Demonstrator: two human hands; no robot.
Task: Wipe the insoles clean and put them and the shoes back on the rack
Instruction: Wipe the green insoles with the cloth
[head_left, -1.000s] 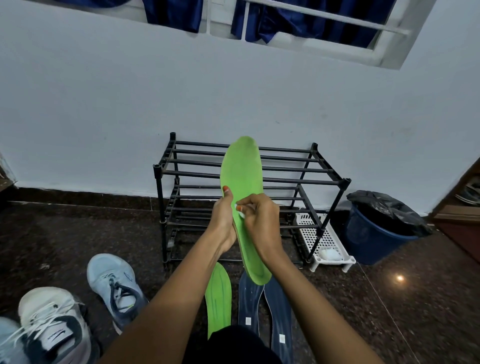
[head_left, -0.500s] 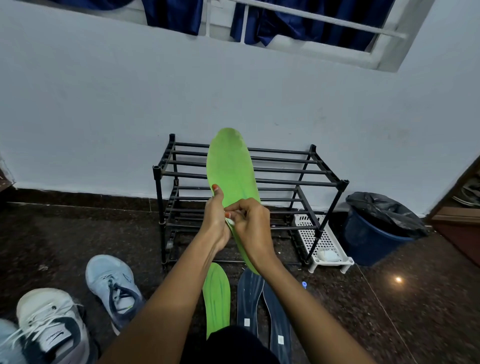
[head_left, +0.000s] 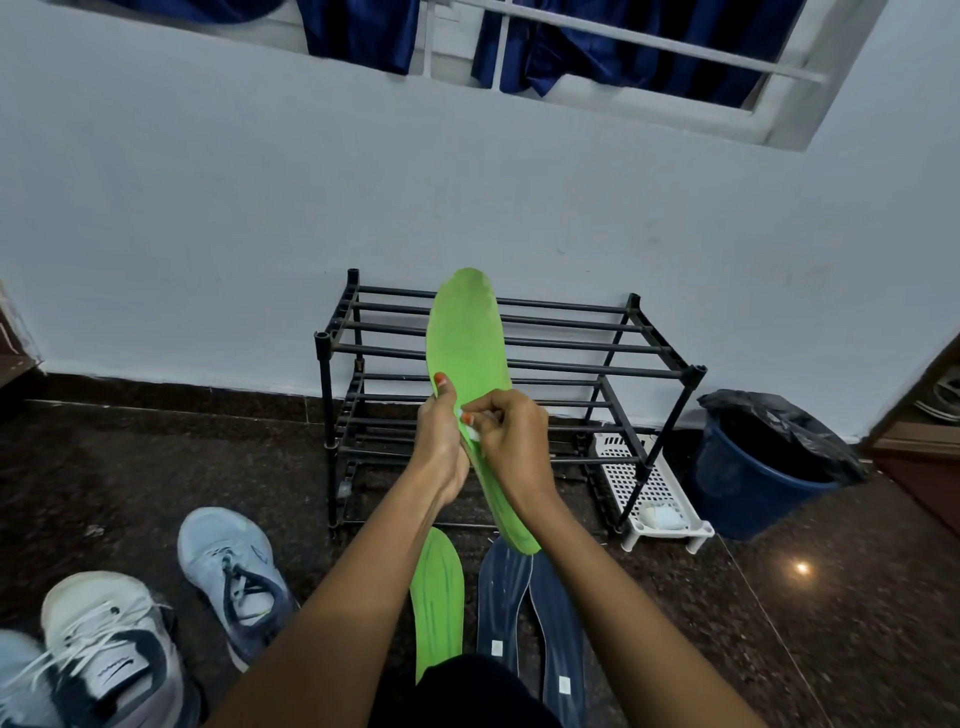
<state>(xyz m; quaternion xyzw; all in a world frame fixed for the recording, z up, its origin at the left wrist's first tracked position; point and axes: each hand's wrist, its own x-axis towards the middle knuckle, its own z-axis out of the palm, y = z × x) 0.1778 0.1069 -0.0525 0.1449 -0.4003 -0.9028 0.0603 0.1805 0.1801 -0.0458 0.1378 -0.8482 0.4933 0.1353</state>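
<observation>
My left hand (head_left: 440, 435) grips a green insole (head_left: 469, 343) by its left edge and holds it upright in front of the black shoe rack (head_left: 571, 358). My right hand (head_left: 511, 435) pinches a small white wipe (head_left: 474, 430) against the insole's middle. On the floor below lie a second green insole (head_left: 437, 592) and two dark blue insoles (head_left: 530, 608). A light blue sneaker (head_left: 234, 577) and a white and navy sneaker (head_left: 109, 654) stand at the lower left.
A white perforated tray (head_left: 649, 483) holding a white wad sits under the rack's right end. A blue bin with a black liner (head_left: 758, 467) stands to the right, near a wooden doorway (head_left: 919, 431). The white wall runs right behind the rack.
The insole has tipped between the frames, its toe swinging left then back right. My right hand with the wipe has stayed around the insole's middle.
</observation>
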